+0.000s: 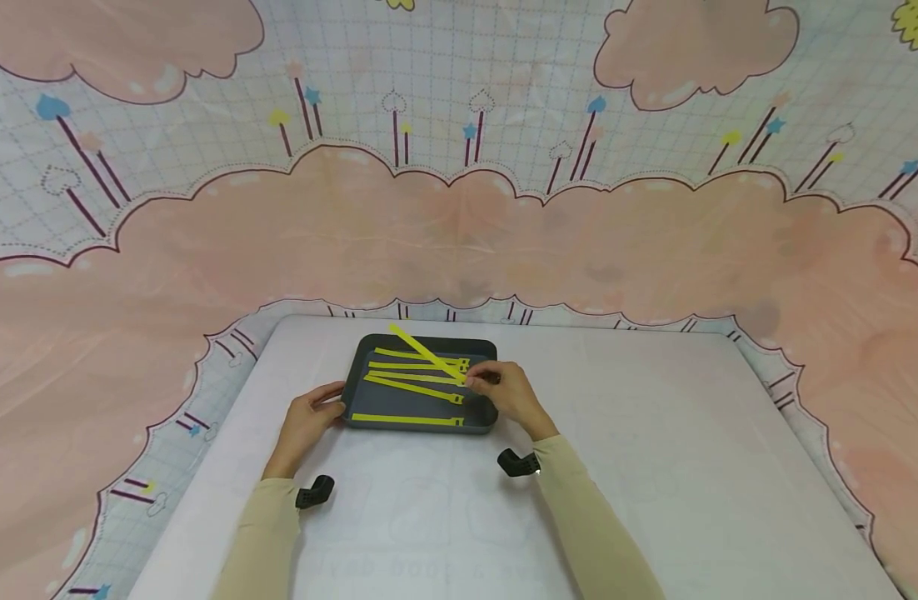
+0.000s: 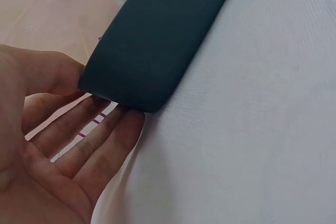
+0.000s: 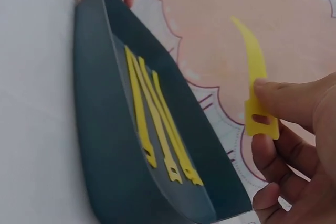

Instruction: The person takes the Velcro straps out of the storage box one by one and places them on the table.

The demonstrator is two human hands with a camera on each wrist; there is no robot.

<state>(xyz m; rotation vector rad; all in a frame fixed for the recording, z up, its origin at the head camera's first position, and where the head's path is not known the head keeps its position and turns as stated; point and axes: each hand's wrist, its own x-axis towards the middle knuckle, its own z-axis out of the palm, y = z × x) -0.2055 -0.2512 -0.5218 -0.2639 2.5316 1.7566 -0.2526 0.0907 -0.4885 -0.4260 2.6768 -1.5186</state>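
Item: one shallow dark grey tray (image 1: 399, 404) with rounded corners, lying near the far edge of a white-covered bench (image 1: 691, 458), at about 11 o'clock from the bench's middle.

Contents: five yellow strips (image 1: 406, 419), each with a wider head, the heads toward the tray's 3 o'clock wall. Four lie grouped in a loose fan; the fifth lies apart, just beside the 6 o'clock wall.

Item: one raised yellow strip (image 3: 255, 56) — pinched at its slotted end between thumb and finger of the right hand (image 1: 510, 390), at the tray's 3 o'clock side. In the head view its free tip points to about 10 o'clock and crosses the line of the far rim.

Left hand (image 1: 309, 417): holds the tray's wall by thumb and fingers, between 8 and 9 o'clock.

Edges and room: the bench's 12 o'clock edge runs just beyond the tray; its 9 o'clock edge is near; its 3 o'clock edge stands well apart — the widest stretch of bench surface spreads from 3 to 5 o'clock.

Surround: a peach and white printed backdrop (image 1: 429, 242) with clouds and candle-like sticks.

Writing: faint lettering (image 1: 414, 570) on the bench toward 6 o'clock, too weak to read.
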